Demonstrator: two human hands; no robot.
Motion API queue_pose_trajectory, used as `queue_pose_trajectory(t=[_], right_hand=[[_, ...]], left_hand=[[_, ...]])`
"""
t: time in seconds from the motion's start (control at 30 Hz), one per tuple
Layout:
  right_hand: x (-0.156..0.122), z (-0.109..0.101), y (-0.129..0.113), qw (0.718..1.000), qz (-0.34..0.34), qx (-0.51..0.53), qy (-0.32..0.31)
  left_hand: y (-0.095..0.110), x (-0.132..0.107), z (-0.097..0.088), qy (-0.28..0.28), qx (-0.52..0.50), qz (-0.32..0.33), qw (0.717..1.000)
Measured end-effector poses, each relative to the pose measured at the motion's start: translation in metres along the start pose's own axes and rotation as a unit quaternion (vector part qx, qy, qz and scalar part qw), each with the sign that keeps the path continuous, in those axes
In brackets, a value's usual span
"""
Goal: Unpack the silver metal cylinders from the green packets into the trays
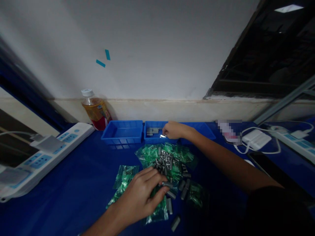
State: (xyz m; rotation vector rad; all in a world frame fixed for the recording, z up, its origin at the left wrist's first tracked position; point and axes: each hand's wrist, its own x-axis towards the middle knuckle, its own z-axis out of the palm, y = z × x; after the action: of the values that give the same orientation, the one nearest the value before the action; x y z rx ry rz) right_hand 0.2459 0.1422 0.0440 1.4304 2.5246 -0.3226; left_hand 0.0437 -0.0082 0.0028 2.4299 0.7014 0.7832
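Note:
My left hand (pixel 145 190) is over the near side of a pile, thumb and fingers closed around a small grey metal cylinder (pixel 167 185). Beneath and beyond it, loose grey metal cylinders (pixel 164 162) are heaped on green-tinted plastic bags (pixel 147 152) with small metal parts inside. My right hand (pixel 173 130) reaches into the middle blue tray (pixel 147 140), fingertips pinched together; what they hold, if anything, I cannot make out. Close to those fingertips is a bright shiny piece (pixel 162 136). Several metal cylinders (pixel 152 131) lie side by side at the tray's left end.
Another blue tray (pixel 121 141) stands left, and a third (pixel 200 127) is partly behind my right forearm. A drink bottle (pixel 97 111) stands by the wall. Power strips (pixel 71 136) flank both sides. At right are white cables, a charger (pixel 257 139) and a dark phone (pixel 265 162).

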Motion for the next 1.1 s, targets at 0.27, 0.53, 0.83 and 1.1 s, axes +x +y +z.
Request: queue_pose_trajectory(t=[0.27, 0.53, 0.83, 1.1], right_hand=[[-0.012, -0.012, 0.000, 0.991, 0.048, -0.104, 0.063], [-0.100, 0.042, -0.086, 0.927, -0.098, 0.149, 0.331], [-0.120, 0.088, -0.108, 0.861, -0.047, 0.297, 0.411], [-0.126, 0.083, -0.113, 0.842, -0.037, 0.383, 0.379]], left_hand=[[-0.005, -0.001, 0.001, 0.017, 0.006, -0.017, 1.000], [-0.007, 0.004, -0.014, 0.120, -0.001, -0.113, 0.986], [-0.002, 0.003, -0.006, 0.091, -0.047, -0.086, 0.991], [-0.005, 0.002, -0.007, 0.097, -0.028, 0.001, 0.995]])
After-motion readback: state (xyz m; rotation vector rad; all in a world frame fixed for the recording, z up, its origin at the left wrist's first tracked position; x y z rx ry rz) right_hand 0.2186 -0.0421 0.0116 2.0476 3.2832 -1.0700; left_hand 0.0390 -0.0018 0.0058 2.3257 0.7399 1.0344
